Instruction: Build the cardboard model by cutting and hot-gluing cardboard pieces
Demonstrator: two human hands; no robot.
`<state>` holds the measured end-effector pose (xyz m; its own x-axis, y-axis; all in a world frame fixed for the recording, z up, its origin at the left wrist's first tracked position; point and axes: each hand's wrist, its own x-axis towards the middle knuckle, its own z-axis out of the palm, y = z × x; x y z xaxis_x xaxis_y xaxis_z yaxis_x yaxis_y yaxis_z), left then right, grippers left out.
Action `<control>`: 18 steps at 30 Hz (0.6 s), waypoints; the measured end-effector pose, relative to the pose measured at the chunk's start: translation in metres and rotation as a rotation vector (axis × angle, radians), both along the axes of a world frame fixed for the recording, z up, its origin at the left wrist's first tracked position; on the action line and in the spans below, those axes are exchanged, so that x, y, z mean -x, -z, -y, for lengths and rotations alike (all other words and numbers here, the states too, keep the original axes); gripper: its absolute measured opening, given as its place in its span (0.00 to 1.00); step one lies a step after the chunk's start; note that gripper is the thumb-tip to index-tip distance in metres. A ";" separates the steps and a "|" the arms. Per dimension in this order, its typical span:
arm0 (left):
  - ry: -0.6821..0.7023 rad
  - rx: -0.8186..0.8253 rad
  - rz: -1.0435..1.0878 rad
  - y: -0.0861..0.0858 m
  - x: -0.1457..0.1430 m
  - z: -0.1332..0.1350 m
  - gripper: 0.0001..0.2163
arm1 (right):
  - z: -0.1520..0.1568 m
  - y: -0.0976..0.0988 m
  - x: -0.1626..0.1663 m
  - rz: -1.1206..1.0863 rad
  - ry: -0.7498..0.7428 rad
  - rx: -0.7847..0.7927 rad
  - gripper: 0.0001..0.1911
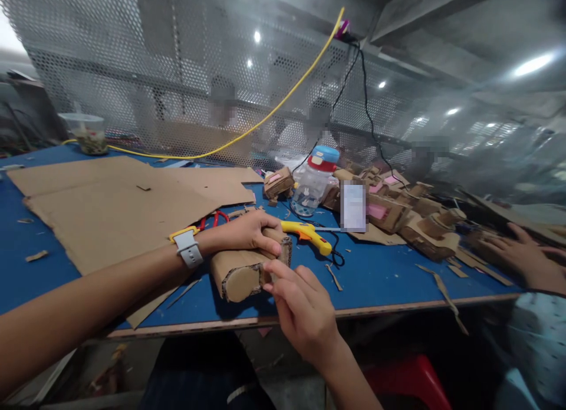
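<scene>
Box (243,261) near edge of table (380,280), under left hand (256,230); right hand (303,307) at its near end, just right of a pale disc (242,284). Left curls over and grips, apparently to steady it; right's fingers bent in close, can't tell if pinching anything. Glue gun (321,242) lies right, probably for easy reach.

No readable lettering, brands, numbers or signs; pale panel (353,207), pixelated beyond reading
</scene>
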<state>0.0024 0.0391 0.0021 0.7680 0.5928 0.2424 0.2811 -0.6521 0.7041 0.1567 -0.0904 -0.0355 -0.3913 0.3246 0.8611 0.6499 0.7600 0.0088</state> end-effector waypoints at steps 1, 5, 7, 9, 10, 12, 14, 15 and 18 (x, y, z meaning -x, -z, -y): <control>0.001 0.006 -0.003 0.000 0.000 0.000 0.19 | 0.000 0.001 0.000 0.005 0.002 -0.006 0.08; -0.003 0.021 -0.006 0.001 0.000 0.000 0.20 | -0.001 0.002 -0.002 0.042 0.004 -0.007 0.09; -0.007 0.022 -0.003 0.001 0.000 -0.001 0.20 | -0.002 0.002 -0.003 0.059 -0.004 -0.006 0.09; -0.002 0.018 0.001 0.001 -0.001 -0.001 0.20 | -0.003 0.001 -0.004 0.068 -0.018 -0.014 0.10; 0.003 0.013 0.003 0.001 -0.001 -0.001 0.20 | -0.003 0.001 -0.004 0.073 -0.024 -0.018 0.10; 0.011 -0.003 0.009 0.002 0.000 -0.002 0.19 | -0.004 -0.001 -0.004 0.085 -0.024 -0.027 0.10; 0.011 -0.015 0.015 0.003 0.000 -0.003 0.18 | -0.005 -0.001 -0.004 0.094 -0.017 -0.030 0.11; 0.009 -0.020 0.019 0.004 0.000 -0.004 0.17 | -0.005 -0.002 -0.004 0.096 -0.014 -0.032 0.11; 0.005 -0.019 0.034 0.007 0.001 -0.007 0.17 | -0.004 -0.002 -0.004 0.090 -0.004 -0.041 0.11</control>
<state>0.0017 0.0458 -0.0048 0.7625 0.5837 0.2791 0.2538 -0.6667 0.7008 0.1606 -0.0860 -0.0334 -0.4687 0.2885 0.8349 0.6422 0.7603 0.0977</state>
